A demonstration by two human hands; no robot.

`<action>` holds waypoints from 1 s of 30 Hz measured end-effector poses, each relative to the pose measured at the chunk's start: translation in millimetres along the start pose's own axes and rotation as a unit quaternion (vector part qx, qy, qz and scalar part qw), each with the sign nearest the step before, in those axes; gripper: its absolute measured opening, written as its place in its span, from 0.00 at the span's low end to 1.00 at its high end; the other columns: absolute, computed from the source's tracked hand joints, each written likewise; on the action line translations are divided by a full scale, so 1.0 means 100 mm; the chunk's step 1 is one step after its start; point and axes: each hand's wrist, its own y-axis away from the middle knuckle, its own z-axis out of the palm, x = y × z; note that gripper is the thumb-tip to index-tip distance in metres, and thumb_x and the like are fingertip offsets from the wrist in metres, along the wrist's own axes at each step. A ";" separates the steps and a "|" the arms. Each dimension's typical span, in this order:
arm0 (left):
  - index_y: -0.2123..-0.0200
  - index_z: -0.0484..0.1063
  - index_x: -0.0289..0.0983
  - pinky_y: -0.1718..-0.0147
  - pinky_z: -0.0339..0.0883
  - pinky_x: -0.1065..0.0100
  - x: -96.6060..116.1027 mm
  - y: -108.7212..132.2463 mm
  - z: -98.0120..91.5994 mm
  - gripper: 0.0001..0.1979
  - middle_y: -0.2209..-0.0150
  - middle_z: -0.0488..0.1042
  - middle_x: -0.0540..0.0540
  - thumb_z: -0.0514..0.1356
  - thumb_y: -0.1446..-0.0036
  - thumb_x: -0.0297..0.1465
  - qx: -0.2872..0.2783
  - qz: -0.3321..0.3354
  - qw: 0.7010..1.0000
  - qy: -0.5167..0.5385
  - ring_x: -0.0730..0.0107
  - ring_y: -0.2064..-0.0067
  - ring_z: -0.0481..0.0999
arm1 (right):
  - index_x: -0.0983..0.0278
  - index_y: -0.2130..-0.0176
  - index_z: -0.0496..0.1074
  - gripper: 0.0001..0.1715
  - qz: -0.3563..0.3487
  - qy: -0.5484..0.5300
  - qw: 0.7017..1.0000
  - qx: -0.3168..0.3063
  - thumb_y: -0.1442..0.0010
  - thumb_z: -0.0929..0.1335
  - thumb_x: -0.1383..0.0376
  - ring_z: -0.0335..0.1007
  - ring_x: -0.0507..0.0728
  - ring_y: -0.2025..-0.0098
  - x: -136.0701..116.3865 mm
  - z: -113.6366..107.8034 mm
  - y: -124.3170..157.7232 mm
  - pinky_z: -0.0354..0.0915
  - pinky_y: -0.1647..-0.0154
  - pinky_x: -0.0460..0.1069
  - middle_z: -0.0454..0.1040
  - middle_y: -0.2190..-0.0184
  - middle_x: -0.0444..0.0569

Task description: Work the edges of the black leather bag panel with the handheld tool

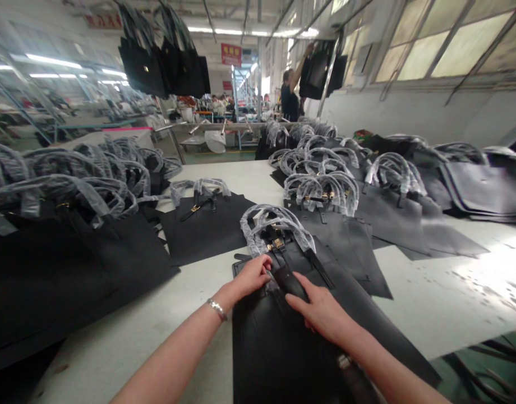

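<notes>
A flat black bag panel lies on the white table in front of me, its plastic-wrapped handles pointing away. My right hand grips a short, wide black strap over the panel's upper part. Beside it, my left hand has its thumb and fingers pinched together by a bit of clear plastic. What sits between those fingertips is too small to make out. Gold-coloured hardware shows on a narrow strap just beyond both hands.
Piles of black panels with wrapped handles stand at left and right. Another black panel lies ahead on the white table. Finished-looking black bags hang from a rack, near which a person reaches up.
</notes>
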 end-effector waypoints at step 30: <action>0.74 0.71 0.38 0.54 0.62 0.62 0.79 -0.74 -0.57 0.05 0.71 0.73 0.48 0.63 0.52 0.23 -0.165 0.062 0.969 -0.172 0.60 0.61 0.73 | 0.65 0.35 0.53 0.42 0.034 -0.140 0.984 0.103 0.42 0.66 0.51 0.69 0.55 0.83 0.76 -0.07 0.39 0.67 0.80 0.47 0.69 0.86 0.37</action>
